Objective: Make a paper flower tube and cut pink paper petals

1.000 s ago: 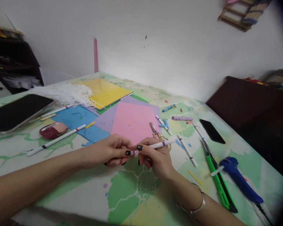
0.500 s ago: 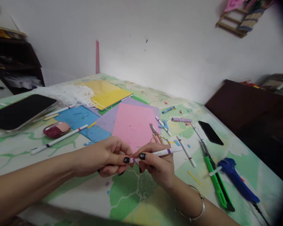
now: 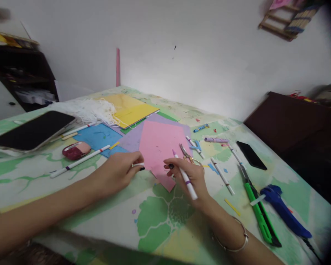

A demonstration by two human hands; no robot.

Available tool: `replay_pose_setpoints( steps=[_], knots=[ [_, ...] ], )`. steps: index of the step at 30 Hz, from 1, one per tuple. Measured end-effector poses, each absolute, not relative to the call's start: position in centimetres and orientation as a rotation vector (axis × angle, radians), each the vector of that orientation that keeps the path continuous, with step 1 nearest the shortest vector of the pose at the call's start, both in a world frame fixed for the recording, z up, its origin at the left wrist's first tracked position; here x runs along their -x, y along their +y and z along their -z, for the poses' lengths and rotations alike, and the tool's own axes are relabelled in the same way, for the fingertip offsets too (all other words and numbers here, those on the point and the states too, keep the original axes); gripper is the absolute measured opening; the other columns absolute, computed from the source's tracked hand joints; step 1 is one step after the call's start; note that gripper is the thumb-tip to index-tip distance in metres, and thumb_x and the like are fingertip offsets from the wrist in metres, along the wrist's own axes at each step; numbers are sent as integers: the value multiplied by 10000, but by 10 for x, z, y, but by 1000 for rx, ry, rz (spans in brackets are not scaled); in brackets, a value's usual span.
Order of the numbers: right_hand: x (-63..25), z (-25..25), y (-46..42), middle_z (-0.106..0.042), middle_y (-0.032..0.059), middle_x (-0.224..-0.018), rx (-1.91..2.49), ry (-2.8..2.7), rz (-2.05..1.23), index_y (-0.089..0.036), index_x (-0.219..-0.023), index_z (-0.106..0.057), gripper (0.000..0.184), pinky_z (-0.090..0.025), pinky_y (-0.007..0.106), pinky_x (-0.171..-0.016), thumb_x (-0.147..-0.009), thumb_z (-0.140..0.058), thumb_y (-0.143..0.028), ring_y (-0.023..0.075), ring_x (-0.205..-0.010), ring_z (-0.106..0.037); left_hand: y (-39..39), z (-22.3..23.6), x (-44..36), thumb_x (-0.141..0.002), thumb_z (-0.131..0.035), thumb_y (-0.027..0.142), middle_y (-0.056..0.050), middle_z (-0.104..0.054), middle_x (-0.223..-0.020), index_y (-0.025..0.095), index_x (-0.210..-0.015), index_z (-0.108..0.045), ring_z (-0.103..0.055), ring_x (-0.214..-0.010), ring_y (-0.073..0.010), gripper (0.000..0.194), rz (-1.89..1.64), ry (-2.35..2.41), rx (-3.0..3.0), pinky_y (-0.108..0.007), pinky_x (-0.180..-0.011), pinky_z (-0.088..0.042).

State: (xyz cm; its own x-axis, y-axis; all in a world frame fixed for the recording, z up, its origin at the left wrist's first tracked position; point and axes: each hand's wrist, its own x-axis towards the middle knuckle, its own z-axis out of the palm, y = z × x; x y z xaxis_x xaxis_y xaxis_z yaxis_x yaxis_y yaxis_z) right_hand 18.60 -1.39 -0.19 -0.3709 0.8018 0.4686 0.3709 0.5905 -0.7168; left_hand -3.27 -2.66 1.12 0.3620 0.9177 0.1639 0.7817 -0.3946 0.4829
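the right hand (image 3: 191,176) holds a white marker (image 3: 185,178) with a purple band, its grip closed around the barrel; the purple tip points to the far side, over the pink sheet (image 3: 162,138), and the white end slants toward the near right. the left hand (image 3: 121,169) has its grip narrow, pinching a small white piece (image 3: 138,164) between thumb and fingers, near the pink sheet's near left corner. the hands are apart, both above the counter (image 3: 110,221) with its green patterned cover. a pink strip (image 3: 164,180) lies between them, toward the near side.

just beyond the right hand are gold-handled scissors (image 3: 183,150). farther right lie a black phone (image 3: 251,155), a green cutter (image 3: 260,217) with its blade out and a blue glue gun (image 3: 285,213). on the left are a maroon and pink case (image 3: 76,150), a capped marker (image 3: 81,161) and a large dark-screened device (image 3: 34,130). at the far left, white string (image 3: 92,110) lies partly over a yellow pad (image 3: 135,111).
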Motion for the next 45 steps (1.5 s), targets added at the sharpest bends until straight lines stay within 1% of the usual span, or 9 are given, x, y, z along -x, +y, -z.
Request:
replay_pose_setpoints(
  steps=[3,6,14,18,22,28,31,35,45],
  knots=[
    [-185,4,-16,-676,69,-838,1109,-2175,-405,-200,-873,-590,88,-430,344,-724,-798,-609,-240,217,-816,-611,-24,3,44,-902,-406,256,-64,-638,-828,166,-897,-559,-580,-755,-200,178,-621,1644,-2479,-301,-681,-393],
    [-182,8,-17,-633,101,-941,1229,-2267,-411,-190,-940,-517,287,-407,332,-715,-705,-680,-212,241,-889,-560,-21,11,55,-900,-405,239,-85,-626,-861,155,-886,-573,-573,-844,-231,188,-541,1763,-2588,-332,-733,-404],
    [-182,12,-13,-613,28,-797,1265,-2312,-614,-191,-938,-488,315,-354,273,-619,-668,-623,-99,170,-704,-538,-7,14,68,-901,-390,220,-146,-625,-1001,114,-950,-616,-539,-999,-290,255,-338,2115,-2740,-408,-836,-440],
    [-198,10,4,-624,42,-829,1348,-2300,-426,-190,-887,-520,301,-359,301,-697,-646,-685,-120,216,-825,-553,-6,20,50,-882,-434,185,-179,-606,-1158,76,-1073,-609,-520,-1120,-281,281,-546,1694,-2966,-444,-977,-396],
    [-207,10,14,-634,17,-797,1368,-2298,-355,-195,-858,-532,278,-354,278,-650,-638,-639,-64,181,-711,-564,-7,30,22,-912,-394,161,-204,-567,-1259,31,-1173,-571,-451,-1259,-278,341,-579,1238,-3063,-432,-1031,-366],
    [-207,12,12,-654,24,-793,1176,-2222,-407,-201,-833,-518,216,-406,282,-669,-704,-518,-27,174,-723,-591,-7,32,1,-921,-412,200,-207,-496,-1348,46,-1293,-476,-376,-1320,-300,408,-567,1211,-3001,-478,-1028,-352],
    [-208,12,12,-641,13,-751,1156,-2235,-450,-198,-820,-518,180,-416,275,-640,-719,-525,-50,158,-666,-580,-9,29,1,-910,-427,121,-166,-584,-1256,103,-1227,-541,-452,-1268,-262,337,-722,930,-3118,-443,-1014,-373],
    [-209,12,14,-660,32,-793,1174,-2265,-449,-188,-828,-537,157,-435,293,-655,-739,-522,-60,170,-704,-599,-15,29,1,-893,-450,78,-129,-704,-946,94,-1022,-629,-602,-1060,-247,221,-858,651,-3283,-414,-930,-441],
    [-209,-1,8,-701,57,-921,1136,-2155,-568,-210,-869,-574,81,-484,340,-733,-788,-583,-210,222,-920,-657,-40,23,-19,-862,-431,46,-135,-660,-775,95,-897,-615,-626,-777,-236,194,-621,1143,-3211,-384,-720,-495]
  ],
)
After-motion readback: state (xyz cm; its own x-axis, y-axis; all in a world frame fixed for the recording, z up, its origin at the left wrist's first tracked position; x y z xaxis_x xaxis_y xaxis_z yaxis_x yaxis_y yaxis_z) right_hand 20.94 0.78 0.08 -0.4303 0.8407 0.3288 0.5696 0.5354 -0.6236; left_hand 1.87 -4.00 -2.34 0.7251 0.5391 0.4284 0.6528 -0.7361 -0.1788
